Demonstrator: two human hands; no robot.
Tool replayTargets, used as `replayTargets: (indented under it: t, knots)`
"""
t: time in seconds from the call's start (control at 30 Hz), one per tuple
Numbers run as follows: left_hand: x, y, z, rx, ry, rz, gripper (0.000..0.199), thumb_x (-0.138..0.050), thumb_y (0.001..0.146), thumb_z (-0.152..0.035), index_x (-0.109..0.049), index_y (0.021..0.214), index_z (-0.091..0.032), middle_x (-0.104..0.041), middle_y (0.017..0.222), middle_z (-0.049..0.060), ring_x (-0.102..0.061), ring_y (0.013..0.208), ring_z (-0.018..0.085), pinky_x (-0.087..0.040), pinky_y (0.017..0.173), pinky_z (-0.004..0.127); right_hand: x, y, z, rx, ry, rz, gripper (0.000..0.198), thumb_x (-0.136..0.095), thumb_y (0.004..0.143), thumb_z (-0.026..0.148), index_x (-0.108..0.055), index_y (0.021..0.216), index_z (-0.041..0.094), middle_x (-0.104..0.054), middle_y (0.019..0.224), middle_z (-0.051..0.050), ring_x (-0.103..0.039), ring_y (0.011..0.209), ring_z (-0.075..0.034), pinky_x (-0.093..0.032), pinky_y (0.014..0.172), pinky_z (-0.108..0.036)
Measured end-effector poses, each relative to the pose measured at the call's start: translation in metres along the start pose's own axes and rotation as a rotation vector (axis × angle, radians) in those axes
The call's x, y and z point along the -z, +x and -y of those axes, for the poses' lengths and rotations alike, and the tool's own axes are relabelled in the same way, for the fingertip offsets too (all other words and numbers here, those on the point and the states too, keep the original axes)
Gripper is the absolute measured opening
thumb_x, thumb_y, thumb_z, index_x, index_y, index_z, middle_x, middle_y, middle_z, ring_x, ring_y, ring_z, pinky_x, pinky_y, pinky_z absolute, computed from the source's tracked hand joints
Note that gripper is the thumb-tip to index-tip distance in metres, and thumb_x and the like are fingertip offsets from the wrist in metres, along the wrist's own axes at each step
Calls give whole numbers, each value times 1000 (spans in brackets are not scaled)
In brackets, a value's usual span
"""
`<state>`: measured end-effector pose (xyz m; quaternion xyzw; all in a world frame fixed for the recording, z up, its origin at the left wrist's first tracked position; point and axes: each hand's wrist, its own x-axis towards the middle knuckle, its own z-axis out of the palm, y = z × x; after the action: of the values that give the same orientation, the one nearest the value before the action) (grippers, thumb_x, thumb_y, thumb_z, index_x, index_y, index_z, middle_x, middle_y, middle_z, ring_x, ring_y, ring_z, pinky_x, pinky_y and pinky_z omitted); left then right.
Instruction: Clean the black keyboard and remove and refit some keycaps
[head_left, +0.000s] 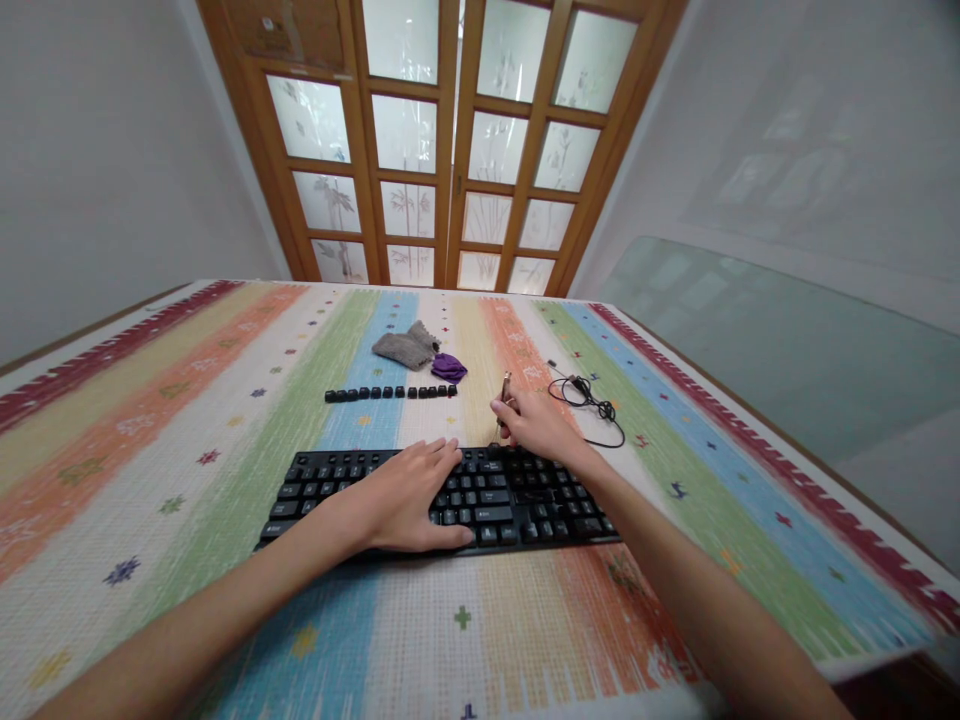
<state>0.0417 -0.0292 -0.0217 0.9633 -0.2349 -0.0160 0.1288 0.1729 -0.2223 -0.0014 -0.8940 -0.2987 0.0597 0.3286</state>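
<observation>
A black keyboard (330, 489) lies on the table in front of me. My left hand (416, 490) rests flat across its middle, fingers stretched out over the keys and thumb at the front edge. At the keyboard's back edge, my right hand (536, 420) is closed around a slim metallic tool that looks like a keycap puller (504, 388). The puller's lower end points down at the back row, beside a small black keycap (493, 449); whether they touch I cannot tell. Behind the keyboard, several loose black keycaps (375, 394) stand in a line.
A grey cloth (407, 347) and a crumpled purple cloth (448, 368) lie beyond the keycaps. To the right is a coiled black cable (589, 395). A striped tablecloth (225, 480) covers the table; wood-framed glass doors (457, 180) stand behind it.
</observation>
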Motion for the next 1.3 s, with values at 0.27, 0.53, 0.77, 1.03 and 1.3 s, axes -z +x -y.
replayTargets:
  t: [0.27,0.53,0.77,1.03,1.3]
  knots:
    - [0,1,-2,11,23,-11,87,-57,78,-67,-44,140,-7,-45,146,24,-45,134,37,-39,108,49,6,-5,-15,-58,332,10,22,-51,92,38,-49,82,19,-62,57,2,-55,41,-10,-39,41,-20]
    - [1,6,5,26,-32,-66,57,-46,92,-56,-50,132,-15,-60,133,17,-58,120,30,-45,101,44,10,-27,-26,27,600,-71,45,-55,83,61,-50,92,18,-63,64,-1,-56,43,-12,-35,38,-21]
    - [3,19,-10,76,-240,-218,46,-54,91,-46,-50,128,-19,-62,130,13,-58,119,26,-46,103,44,1,-47,-24,76,754,-62,42,-58,86,57,-53,99,18,-64,64,0,-56,47,-11,-37,42,-22]
    - [11,43,-28,102,-598,-329,36,-66,84,-38,-55,114,-20,-73,102,8,-69,93,21,-56,84,38,-1,-55,-20,119,880,-76,40,-60,86,56,-52,99,19,-63,66,2,-55,47,-10,-36,43,-21]
    - [11,57,-30,73,-756,-289,34,-67,81,-31,-54,109,-18,-73,93,6,-69,82,17,-57,76,34,-2,-60,-25,86,888,-118,42,-58,86,58,-52,99,19,-63,67,2,-53,45,-9,-36,42,-21]
